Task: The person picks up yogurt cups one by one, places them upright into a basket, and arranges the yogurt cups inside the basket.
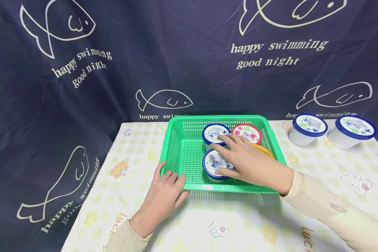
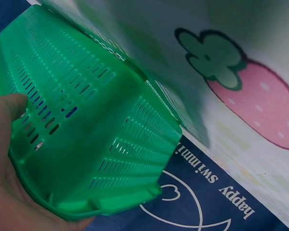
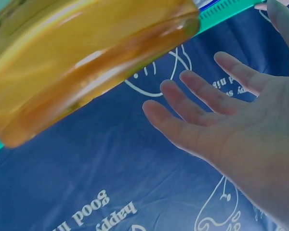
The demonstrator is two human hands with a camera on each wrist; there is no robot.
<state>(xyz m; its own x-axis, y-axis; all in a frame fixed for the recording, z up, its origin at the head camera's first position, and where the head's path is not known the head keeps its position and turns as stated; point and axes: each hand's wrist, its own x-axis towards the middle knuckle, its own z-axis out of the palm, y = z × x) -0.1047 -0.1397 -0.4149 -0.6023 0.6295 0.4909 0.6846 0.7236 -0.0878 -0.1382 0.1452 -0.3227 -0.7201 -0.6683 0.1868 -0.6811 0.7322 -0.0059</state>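
A green plastic basket (image 1: 218,188) stands on the table. My left hand (image 1: 165,190) grips its near left corner, fingers over the rim; in the left wrist view the thumb presses the basket's outer wall (image 2: 91,159). My right hand (image 1: 252,161) is over the basket's right part with its fingers spread, above a front blue-lidded tub (image 1: 211,164). In the right wrist view these fingers (image 3: 183,113) hold nothing. Behind the front tub are another blue-lidded tub (image 1: 214,132) and a red-lidded tub (image 1: 249,131). A yellow-topped container (image 1: 265,149) is partly hidden under the right hand.
Two more white tubs with blue lids, one (image 1: 307,129) nearer the basket and one (image 1: 352,131) farther right, stand at the back right of the table. A patterned cloth (image 1: 239,224) covers the table. Dark blue curtain (image 1: 176,52) hangs behind and at the left.
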